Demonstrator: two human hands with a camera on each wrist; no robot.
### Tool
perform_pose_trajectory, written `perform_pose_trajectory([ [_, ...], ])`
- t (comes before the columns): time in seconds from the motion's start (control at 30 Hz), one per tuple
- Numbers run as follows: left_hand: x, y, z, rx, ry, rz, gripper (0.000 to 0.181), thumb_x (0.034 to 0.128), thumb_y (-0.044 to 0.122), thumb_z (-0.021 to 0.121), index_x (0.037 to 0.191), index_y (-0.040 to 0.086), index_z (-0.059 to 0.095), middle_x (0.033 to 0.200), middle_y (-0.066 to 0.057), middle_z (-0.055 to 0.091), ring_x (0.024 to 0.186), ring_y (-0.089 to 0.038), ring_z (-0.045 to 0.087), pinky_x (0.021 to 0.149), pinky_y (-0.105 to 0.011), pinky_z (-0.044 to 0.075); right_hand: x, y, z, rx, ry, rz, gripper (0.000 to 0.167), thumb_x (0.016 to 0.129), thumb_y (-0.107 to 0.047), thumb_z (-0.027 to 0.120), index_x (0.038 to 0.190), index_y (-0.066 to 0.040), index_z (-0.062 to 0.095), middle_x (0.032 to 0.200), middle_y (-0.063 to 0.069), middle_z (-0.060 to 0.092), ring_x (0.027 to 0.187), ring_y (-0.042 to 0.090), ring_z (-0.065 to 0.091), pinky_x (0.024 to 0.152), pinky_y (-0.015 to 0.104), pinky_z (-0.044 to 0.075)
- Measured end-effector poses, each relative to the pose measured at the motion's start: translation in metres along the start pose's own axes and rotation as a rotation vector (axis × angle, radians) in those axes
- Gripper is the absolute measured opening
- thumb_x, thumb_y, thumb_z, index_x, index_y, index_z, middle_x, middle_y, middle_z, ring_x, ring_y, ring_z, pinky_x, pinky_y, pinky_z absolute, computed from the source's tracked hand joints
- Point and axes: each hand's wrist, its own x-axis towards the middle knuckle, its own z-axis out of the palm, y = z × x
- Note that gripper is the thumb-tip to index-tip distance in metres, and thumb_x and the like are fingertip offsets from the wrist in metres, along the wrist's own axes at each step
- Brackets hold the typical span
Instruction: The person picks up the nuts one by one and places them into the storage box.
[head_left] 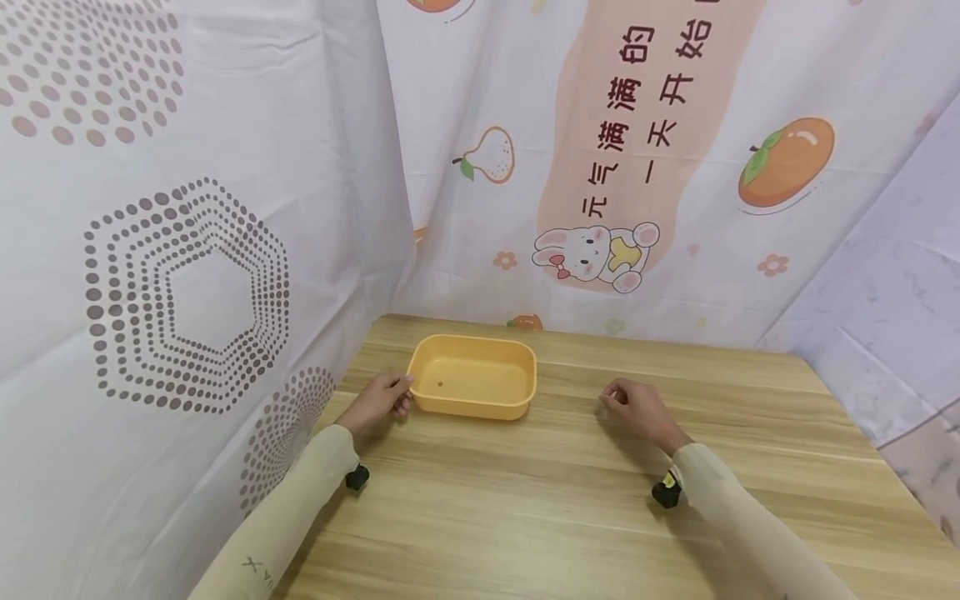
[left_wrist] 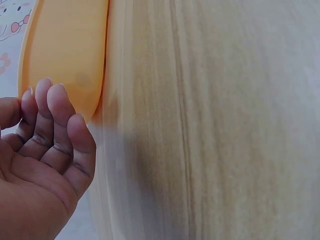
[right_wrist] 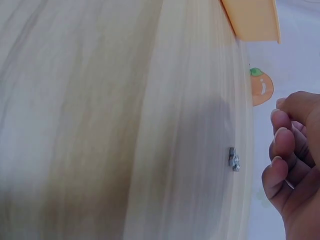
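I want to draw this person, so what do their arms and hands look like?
The left sleeve and right sleeve are long and pale cream. The left one has small dark marks, too unclear to read. A small black gadget sits at the left wrist; a second black gadget, with a yellow patch, sits at the right. The left hand and right hand wear no gloves.

yellow tub (head_left: pixel 471 408) | upright | silvery hardware (right_wrist: pixel 233 159) | lying right of tub

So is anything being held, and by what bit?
The left grip pinches the yellow tub by the rim at its left end. I can't see anything held in the right grip.
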Motion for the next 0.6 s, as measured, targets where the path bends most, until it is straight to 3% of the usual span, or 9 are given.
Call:
perform_pose_trajectory([
  [0.6,0.000,0.002,0.001,0.005,0.011,-0.013,0.038,0.1119,0.030,0.047,0.101,-0.003,0.062,0.084,-0.009,0.063,0.073,-0.017,0.060,0.065,-0.029,0.055,0.007,-0.015,0.005,0.028,-0.023,-0.035,0.008,0.100,-0.017,0.071,0.096,-0.010,0.071,0.070,-0.001,0.063,0.060,0.009,0.052,0.057,0.026,0.044],
])
